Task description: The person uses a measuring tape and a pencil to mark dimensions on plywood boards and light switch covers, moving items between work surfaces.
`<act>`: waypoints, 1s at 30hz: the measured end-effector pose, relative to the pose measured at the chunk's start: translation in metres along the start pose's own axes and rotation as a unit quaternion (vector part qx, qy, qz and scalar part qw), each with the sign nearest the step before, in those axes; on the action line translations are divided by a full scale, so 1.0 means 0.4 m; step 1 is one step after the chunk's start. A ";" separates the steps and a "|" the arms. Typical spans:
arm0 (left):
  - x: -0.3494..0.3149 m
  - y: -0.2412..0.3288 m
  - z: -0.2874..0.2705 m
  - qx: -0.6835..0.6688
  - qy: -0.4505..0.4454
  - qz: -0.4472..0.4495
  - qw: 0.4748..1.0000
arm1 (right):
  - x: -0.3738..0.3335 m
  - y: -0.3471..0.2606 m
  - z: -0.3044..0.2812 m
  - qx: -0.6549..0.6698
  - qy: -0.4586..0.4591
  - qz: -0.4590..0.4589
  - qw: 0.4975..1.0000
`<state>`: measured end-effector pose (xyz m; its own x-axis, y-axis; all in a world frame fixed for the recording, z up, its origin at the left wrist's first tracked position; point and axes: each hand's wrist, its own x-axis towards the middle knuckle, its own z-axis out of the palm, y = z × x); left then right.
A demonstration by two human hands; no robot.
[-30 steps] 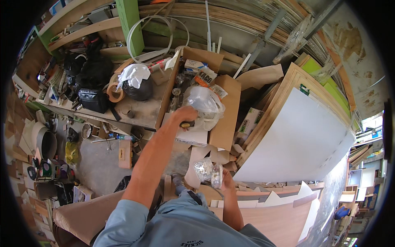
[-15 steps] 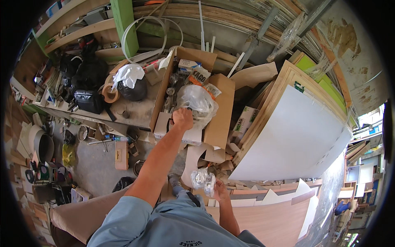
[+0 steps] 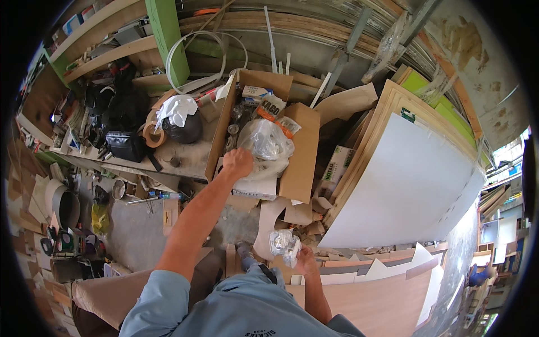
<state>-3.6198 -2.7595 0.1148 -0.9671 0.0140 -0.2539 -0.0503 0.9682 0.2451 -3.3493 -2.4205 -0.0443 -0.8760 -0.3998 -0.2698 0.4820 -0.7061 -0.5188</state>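
An open cardboard box stands at the bench's right end. My left hand reaches into its near left side, fingers curled, against a clear plastic bag. Whatever those fingers grip is hidden beneath them. A white carton lies at the box's near end, just below that hand. Close to my body, my right hand is closed on a clear plastic packet with small pale or shiny pieces inside; I cannot make out their kind. Deeper in the box are small cartons and an orange-and-white packet.
Left of the box, the bench carries a tape roll, a black bag with white cloth and a black pouch. Large white panels lean at the right. Stacked boards lie near my right side.
My left hand has shifted a little left within the box, away from the middle of the clear bag. My right hand, still holding the packet, has moved slightly right.
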 end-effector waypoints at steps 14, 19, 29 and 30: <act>0.171 0.038 0.006 0.220 -0.196 0.261 0.919 | -0.144 0.046 -0.068 -0.001 0.111 -0.079 0.991; 0.169 -0.044 0.031 0.041 -0.282 0.211 0.935 | -0.179 0.065 -0.076 -0.019 0.159 -0.088 0.983; 0.005 -0.071 -0.041 0.014 -0.055 0.205 0.977 | -0.145 0.093 -0.121 0.000 0.165 -0.076 0.983; -0.020 -0.064 -0.063 0.006 -0.023 0.177 0.984 | -0.141 0.094 -0.119 0.005 0.161 -0.075 0.984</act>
<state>-3.6170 -2.7908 0.1343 -0.9108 0.3627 -0.1975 0.2914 0.9033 0.3150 -3.2826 -2.3968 -0.0872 -0.8965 -0.0847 -0.4348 0.3450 -0.7491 -0.5655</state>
